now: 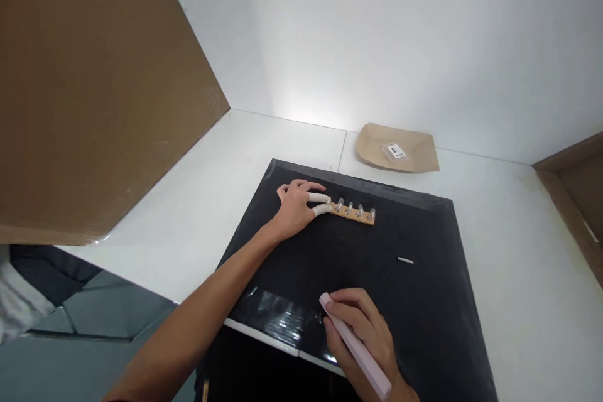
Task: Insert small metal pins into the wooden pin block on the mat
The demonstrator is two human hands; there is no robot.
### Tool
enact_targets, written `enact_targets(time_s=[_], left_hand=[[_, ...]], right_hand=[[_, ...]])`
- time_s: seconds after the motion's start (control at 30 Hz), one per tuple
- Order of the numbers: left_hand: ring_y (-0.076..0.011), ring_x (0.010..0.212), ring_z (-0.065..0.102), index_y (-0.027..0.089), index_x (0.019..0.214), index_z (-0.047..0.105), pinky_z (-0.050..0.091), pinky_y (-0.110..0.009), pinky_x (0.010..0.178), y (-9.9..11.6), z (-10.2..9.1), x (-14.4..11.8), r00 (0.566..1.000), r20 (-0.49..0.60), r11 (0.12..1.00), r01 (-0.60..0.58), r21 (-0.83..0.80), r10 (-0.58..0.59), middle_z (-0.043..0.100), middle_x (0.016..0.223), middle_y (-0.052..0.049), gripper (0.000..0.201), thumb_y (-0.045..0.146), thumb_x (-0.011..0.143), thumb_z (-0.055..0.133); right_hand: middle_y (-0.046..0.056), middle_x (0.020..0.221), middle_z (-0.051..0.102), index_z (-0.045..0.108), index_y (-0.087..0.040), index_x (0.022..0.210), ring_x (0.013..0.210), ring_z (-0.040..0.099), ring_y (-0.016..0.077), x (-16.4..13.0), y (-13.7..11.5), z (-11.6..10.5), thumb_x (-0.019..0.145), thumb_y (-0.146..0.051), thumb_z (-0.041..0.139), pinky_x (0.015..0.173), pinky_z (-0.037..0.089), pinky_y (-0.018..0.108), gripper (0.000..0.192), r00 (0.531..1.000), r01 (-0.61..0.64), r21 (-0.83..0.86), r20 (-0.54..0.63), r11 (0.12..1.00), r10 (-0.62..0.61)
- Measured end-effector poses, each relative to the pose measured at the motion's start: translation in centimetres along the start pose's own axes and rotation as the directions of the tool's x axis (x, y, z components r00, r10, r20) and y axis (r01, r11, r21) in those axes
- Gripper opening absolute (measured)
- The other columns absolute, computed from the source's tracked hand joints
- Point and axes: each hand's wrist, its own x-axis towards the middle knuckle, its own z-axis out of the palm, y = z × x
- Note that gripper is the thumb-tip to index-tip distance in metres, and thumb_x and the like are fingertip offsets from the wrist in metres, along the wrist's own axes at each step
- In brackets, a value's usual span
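A small wooden strip (357, 214) with several clear pegs standing on it lies on a black mat (424, 301). My left hand (296, 204) reaches forward and rests flat at the strip's left end, two fingertips in white finger cots touching the wood. Nearer to me, my right hand (362, 333) holds a pale pink, stick-shaped tool (354, 344) in a closed grip, its tip pointing up and left just above the mat. A small white stick-like piece (405, 260) lies loose on the mat to the right of centre.
The mat lies on a white table (188, 213). A shallow brown paper tray (398, 147) holding a small labelled bag sits at the back by the white wall. A large cardboard panel (94, 88) stands at the left, another cardboard edge (572, 182) at the right.
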Motion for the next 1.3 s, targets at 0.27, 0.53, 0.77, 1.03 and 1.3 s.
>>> enact_targets(time_s=[0.27,0.53,0.77,1.03,1.3], left_hand=[[-0.032,0.137,0.049,0.037,0.117,0.078,0.024,-0.06,0.115,-0.5,-0.3,-0.1,0.998,0.053,0.999,-0.033,0.008,0.033,0.07,0.143,-0.002,0.028,0.04,0.089,0.083],[-0.0341,0.143,0.046,0.036,0.117,0.077,0.023,-0.061,0.116,-1.0,-1.2,0.2,0.986,0.147,0.996,-0.085,0.018,0.082,0.065,0.148,-0.003,0.028,0.039,0.09,0.082],[-0.0339,0.141,0.048,0.035,0.11,0.079,0.024,-0.061,0.116,-1.0,-1.0,0.2,0.988,0.126,0.995,-0.089,0.033,0.085,0.067,0.145,-0.002,0.018,0.041,0.093,0.077],[-0.0338,0.139,0.049,0.034,0.107,0.081,0.024,-0.061,0.115,-1.1,-0.7,0.2,0.993,0.08,0.995,-0.088,0.039,0.085,0.069,0.143,-0.003,0.015,0.041,0.095,0.075],[-0.0326,0.14,0.049,0.033,0.107,0.079,0.024,-0.06,0.115,-1.3,-0.7,0.1,0.989,0.092,0.991,-0.119,0.057,0.114,0.068,0.146,-0.003,0.015,0.041,0.094,0.076]], right_hand=[[0.008,0.105,0.067,0.067,-0.021,0.115,0.084,0.074,0.0145,-0.1,0.0,-0.1,0.095,-0.005,0.06,0.07,0.062,0.023,0.026,0.999,-0.033,0.002,0.014,0.999,0.033],[0.008,0.106,0.065,0.066,-0.021,0.119,0.088,0.073,0.0148,-0.5,0.3,0.0,0.096,-0.007,0.06,0.071,0.062,0.025,0.027,0.999,-0.05,-0.003,-0.004,0.999,0.05],[0.007,0.107,0.064,0.065,-0.022,0.119,0.088,0.072,0.014,-0.6,0.3,0.0,0.096,-0.006,0.061,0.072,0.062,0.024,0.028,0.998,-0.063,0.025,0.0,0.998,0.063],[0.006,0.11,0.064,0.065,-0.025,0.118,0.093,0.071,0.0154,-1.2,0.3,0.1,0.097,-0.009,0.061,0.078,0.06,0.028,0.027,0.99,-0.139,0.016,-0.003,0.99,0.139],[0.006,0.111,0.064,0.065,-0.025,0.119,0.091,0.072,0.0146,-1.1,0.5,0.0,0.097,-0.01,0.063,0.077,0.061,0.026,0.027,0.992,-0.123,0.029,-0.015,0.992,0.123]])
